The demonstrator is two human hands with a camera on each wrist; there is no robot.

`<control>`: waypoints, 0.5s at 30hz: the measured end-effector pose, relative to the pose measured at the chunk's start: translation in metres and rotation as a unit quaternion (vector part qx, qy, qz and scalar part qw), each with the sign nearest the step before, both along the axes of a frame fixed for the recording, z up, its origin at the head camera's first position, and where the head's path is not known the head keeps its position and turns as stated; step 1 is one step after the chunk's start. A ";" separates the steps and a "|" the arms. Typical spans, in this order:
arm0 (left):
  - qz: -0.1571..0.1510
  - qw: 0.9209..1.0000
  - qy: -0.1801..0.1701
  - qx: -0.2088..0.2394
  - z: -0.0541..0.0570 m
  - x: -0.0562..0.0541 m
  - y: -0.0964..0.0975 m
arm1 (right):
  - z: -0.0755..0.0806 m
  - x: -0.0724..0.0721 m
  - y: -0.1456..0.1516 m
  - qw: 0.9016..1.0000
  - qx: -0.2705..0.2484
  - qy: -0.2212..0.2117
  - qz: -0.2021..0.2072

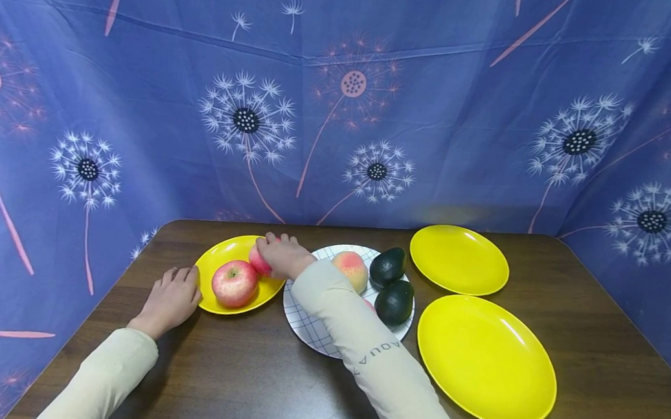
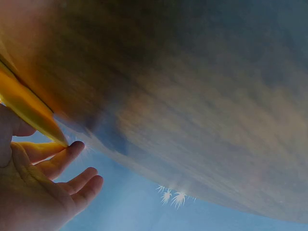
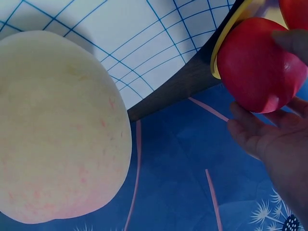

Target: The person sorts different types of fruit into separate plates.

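My right hand point(image 1: 285, 256) grips a red apple point(image 1: 260, 261) at the right side of a small yellow plate point(image 1: 215, 259). In the right wrist view, the thumb and fingers lie round this apple point(image 3: 262, 65). A second apple point(image 1: 235, 284), red and pale yellow, sits on the same plate just left of it. My left hand point(image 1: 172, 297) is at the plate's left rim, its fingers loosely extended. The left wrist view shows the fingertips touching the edge of the yellow plate point(image 2: 31, 103).
A white plate with blue grid lines point(image 1: 310, 324) stands mid-table, partly under the right sleeve point(image 1: 361, 341). On it lie a peach point(image 1: 351, 269), two dark green avocados point(image 1: 394, 302) and a mostly hidden pinkish fruit point(image 1: 369, 305). Two yellow plates point(image 1: 487, 361) stand to the right.
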State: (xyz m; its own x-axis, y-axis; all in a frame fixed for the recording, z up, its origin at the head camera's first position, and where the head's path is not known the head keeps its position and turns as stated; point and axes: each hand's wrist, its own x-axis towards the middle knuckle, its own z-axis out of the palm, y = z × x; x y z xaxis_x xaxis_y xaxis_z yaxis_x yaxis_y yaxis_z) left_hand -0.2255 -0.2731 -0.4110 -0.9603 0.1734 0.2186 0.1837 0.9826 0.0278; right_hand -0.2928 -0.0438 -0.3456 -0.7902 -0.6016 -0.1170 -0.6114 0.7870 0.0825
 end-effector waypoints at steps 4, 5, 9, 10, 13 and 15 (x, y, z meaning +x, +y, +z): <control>-0.001 1.000 0.003 -0.001 -0.001 0.000 -0.001 | 0.001 0.001 0.001 1.000 -0.007 0.002 -0.008; -0.001 1.000 0.002 0.000 -0.001 0.000 -0.001 | 0.001 0.001 0.001 1.000 -0.009 0.002 -0.009; -0.002 1.000 0.002 0.001 -0.001 -0.001 -0.001 | 0.000 0.001 0.001 1.000 -0.016 0.005 -0.013; -0.002 1.000 0.002 0.001 -0.001 -0.001 -0.001 | 0.000 0.000 0.001 1.000 -0.017 0.007 -0.013; -0.003 1.000 0.003 0.001 -0.001 -0.001 -0.001 | -0.001 -0.001 0.000 1.000 -0.019 0.016 -0.014; -0.002 1.000 0.003 0.002 -0.001 -0.001 -0.001 | -0.002 -0.002 -0.001 0.999 -0.020 0.022 -0.015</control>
State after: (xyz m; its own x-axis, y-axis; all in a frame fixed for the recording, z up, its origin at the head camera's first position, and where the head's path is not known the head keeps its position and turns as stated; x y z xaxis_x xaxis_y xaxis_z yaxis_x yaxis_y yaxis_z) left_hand -0.2266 -0.2742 -0.4124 -0.9583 0.1769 0.2245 0.1885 0.9816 0.0310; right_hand -0.2946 -0.0445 -0.3474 -0.8123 -0.5803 -0.0582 -0.5832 0.8087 0.0768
